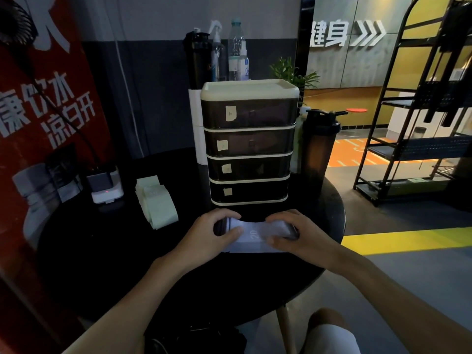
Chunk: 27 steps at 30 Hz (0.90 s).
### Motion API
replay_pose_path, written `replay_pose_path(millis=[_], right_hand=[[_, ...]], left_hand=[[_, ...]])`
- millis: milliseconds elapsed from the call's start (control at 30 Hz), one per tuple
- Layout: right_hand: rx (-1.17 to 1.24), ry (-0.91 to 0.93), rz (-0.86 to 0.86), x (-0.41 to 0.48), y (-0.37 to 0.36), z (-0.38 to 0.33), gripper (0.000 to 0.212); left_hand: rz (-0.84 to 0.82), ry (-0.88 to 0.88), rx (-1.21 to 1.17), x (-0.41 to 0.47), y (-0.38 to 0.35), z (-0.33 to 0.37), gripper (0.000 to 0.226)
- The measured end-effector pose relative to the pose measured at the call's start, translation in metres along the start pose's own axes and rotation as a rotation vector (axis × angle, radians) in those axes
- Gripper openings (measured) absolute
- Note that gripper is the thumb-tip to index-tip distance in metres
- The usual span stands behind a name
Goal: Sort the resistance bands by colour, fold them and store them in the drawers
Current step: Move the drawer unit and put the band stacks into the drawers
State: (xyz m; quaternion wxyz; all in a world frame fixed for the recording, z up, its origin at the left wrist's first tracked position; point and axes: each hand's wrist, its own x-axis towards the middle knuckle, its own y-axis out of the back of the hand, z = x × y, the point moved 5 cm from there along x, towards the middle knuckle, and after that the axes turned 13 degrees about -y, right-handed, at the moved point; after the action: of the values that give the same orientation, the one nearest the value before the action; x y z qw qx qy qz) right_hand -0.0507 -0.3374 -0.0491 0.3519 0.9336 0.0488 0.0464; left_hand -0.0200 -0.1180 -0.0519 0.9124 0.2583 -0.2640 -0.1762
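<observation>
Now both hands are gripping a pale lilac resistance band [253, 235] marked 20, near on the black table [122, 254], just before the closed drawer unit [249, 143]; the left hand [213, 233] is pinching its left end, the right hand [296, 235] its right; pale green bands [158, 204] are lying further left.

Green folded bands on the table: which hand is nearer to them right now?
Left. The left hand grips the lavender band at its left end, just right of the green folded bands; the right hand grips its other end, farther right.
</observation>
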Motion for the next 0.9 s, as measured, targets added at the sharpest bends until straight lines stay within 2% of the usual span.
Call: replay_pose_path(millis=[167,467,733,833,900], right_hand=[[-0.002,-0.007,0.0,0.001,0.004,0.0,0.043],[-0.018,0.024,0.006,0.005,0.012,-0.01,0.039],[-0.015,-0.017,0.02,0.023,0.02,-0.011,0.037],[0.027,-0.036,0.08,0.037,0.027,-0.014,0.044],[0.077,-0.069,0.141,0.051,0.033,-0.013,0.055]], left_hand=[[0.022,-0.03,0.028,0.003,0.003,0.004,0.022],[0.039,-0.073,0.026,0.011,0.006,0.01,0.016],[0.133,-0.068,0.097,0.039,0.024,0.008,0.016],[0.213,-0.044,0.088,0.054,0.033,0.005,0.017],[0.28,-0.017,0.082,0.064,0.04,0.002,0.026]])
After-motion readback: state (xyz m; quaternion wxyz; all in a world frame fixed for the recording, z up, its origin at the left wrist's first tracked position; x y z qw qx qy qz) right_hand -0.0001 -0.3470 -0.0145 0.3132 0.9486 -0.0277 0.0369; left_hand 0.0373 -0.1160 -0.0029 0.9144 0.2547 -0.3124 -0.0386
